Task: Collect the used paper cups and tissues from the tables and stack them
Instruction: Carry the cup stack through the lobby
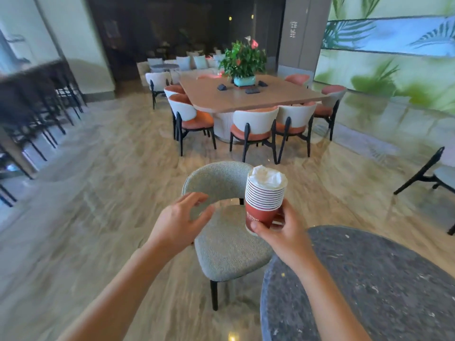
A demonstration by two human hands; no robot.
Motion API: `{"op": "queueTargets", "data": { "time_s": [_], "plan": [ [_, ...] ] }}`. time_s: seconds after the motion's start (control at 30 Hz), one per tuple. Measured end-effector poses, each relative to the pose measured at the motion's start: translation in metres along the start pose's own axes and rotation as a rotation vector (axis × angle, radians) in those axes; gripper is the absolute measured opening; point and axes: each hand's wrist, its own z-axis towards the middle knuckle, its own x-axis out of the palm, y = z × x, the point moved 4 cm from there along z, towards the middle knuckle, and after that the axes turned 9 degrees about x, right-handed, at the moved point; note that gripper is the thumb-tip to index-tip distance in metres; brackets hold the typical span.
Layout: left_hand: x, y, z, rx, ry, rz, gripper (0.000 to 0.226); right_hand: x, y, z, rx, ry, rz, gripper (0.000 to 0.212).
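- Fingers (pixel 287 214) of the right hand (pixel 283 233) curl round the bottom cup of a stack of red paper cups (pixel 264 200), with the thumb pressed on the near side of that cup, close to its base.
- Held upright and in the air, the stack rises above those fingers, its white rims nested one over another.
- A crumpled white tissue (pixel 268 177) fills the mouth of the top cup, at the far end of the stack from the fingers.
- Fingers (pixel 197 196) of the left hand (pixel 177 225) are spread and loosely bent, holding nothing, and lie well to the left of the stack.
- Beneath and between both hands stands a grey upholstered chair (pixel 229 247) with a curved backrest; whether the left fingertips touch it cannot be told.
- Under the right forearm lies a round dark speckled table (pixel 369 279).
- A marble-patterned floor (pixel 110 168) spreads out beyond both hands.
- Far past the fingertips stands a large wooden table (pixel 246 97) carrying a potted plant (pixel 243 60), ringed by orange-and-white chairs (pixel 253 126).
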Motion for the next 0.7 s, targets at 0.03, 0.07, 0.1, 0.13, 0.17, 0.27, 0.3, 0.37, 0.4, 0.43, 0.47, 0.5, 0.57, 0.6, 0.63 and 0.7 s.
{"op": "queueTargets", "data": {
  "time_s": [0.03,0.07,0.1,0.13,0.17,0.27,0.3,0.37,0.4,0.43,0.47,0.5,0.57,0.6,0.63,0.7],
  "plan": [
    [-0.010,0.012,-0.002,-0.009,-0.005,0.036,0.036,0.012,0.007,0.004,-0.014,0.011,-0.004,0.050],
    [-0.020,0.024,-0.003,-0.014,0.002,0.074,0.038,0.025,0.014,0.007,-0.025,0.023,-0.005,0.048],
    [-0.028,0.036,-0.004,-0.016,0.016,0.106,0.042,0.038,0.020,0.009,-0.032,0.035,-0.007,0.046],
    [-0.036,0.048,-0.005,-0.015,0.033,0.139,0.047,0.052,0.026,0.011,-0.038,0.045,-0.010,0.045],
    [-0.043,0.061,-0.007,-0.006,0.042,0.175,0.051,0.066,0.030,0.013,-0.045,0.055,-0.013,0.044],
    [-0.068,0.097,-0.013,0.019,0.046,0.269,0.049,0.112,0.044,0.018,-0.046,0.102,-0.014,0.047],
    [-0.076,0.110,-0.016,0.017,0.051,0.291,0.048,0.128,0.048,0.020,-0.046,0.113,-0.019,0.049],
    [-0.091,0.139,-0.022,-0.004,0.081,0.321,0.054,0.161,0.058,0.023,-0.050,0.125,-0.018,0.048],
    [-0.098,0.154,-0.025,-0.020,0.093,0.329,0.057,0.176,0.062,0.025,-0.048,0.130,-0.012,0.045],
    [-0.105,0.168,-0.029,-0.036,0.096,0.336,0.059,0.192,0.066,0.027,-0.049,0.137,-0.005,0.043],
    [-0.113,0.182,-0.034,-0.054,0.094,0.340,0.058,0.208,0.070,0.029,-0.052,0.148,-0.001,0.041],
    [-0.121,0.194,-0.039,-0.070,0.086,0.342,0.057,0.224,0.074,0.031,-0.059,0.163,-0.001,0.039],
    [-0.139,0.219,-0.049,-0.108,0.053,0.359,0.055,0.257,0.086,0.037,-0.081,0.203,-0.005,0.037],
    [-0.148,0.231,-0.053,-0.133,0.034,0.369,0.055,0.274,0.091,0.041,-0.090,0.228,-0.008,0.037],
    [-0.157,0.242,-0.057,-0.161,0.019,0.374,0.057,0.291,0.097,0.046,-0.096,0.263,-0.007,0.037],
    [-0.174,0.267,-0.067,-0.231,-0.003,0.388,0.058,0.327,0.106,0.057,-0.105,0.332,-0.001,0.037]
  ]
}}
